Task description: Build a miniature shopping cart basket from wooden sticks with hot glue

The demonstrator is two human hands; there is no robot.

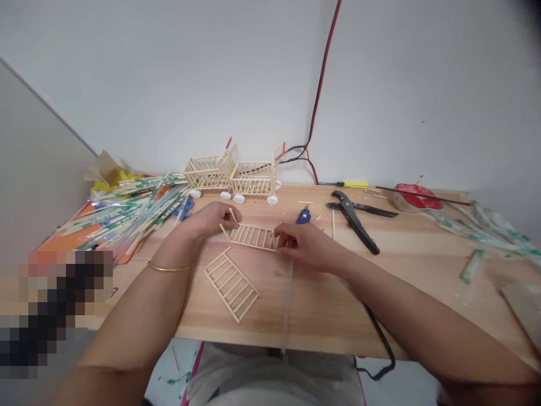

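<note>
In the middle of the table, my left hand (216, 219) pinches the left end of a small ladder-like frame of thin wooden sticks (252, 237). A few short sticks rise from the frame's ends. My right hand (301, 241) is closed on its right end, where the fingers hide the corner. Just in front lies a second flat stick frame (232, 285), apart from both hands. Beyond my right hand shows the blue glue gun (303, 215), its tip pointing away; a clear glue stick (288, 293) trails from it toward the table's front edge.
Two small stick carts (253, 179) with white wheels stand against the wall. Packaged sticks (147, 203) are heaped at the left. Black-handled pliers (357, 223), a yellow-handled tool (355, 184) and a red-lined bowl (416, 198) lie right. A black cord (386, 344) hangs off the front edge.
</note>
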